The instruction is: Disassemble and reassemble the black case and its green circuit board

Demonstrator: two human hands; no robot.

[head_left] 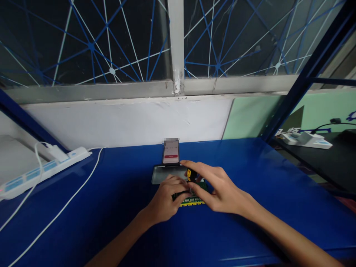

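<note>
A green circuit board (191,200) with a yellow edge lies on the blue table, partly covered by my hands. My right hand (219,185) is closed around a screwdriver (190,175) with a yellow and black handle, held upright above the board. Its tip is too small to make out. At the board's left side, my left hand (168,196) pinches a slim black tool (180,193) that points toward the screwdriver's lower end. Just behind my hands sits a shallow grey metal tray (159,175), its right part hidden.
A phone (171,151) with a timer on its screen leans behind the tray. On the left lie a white power strip (47,168) and a loose white cable (80,191). Blue metal posts frame the blue table (116,226). Another power strip (306,139) rests on the dark surface at right.
</note>
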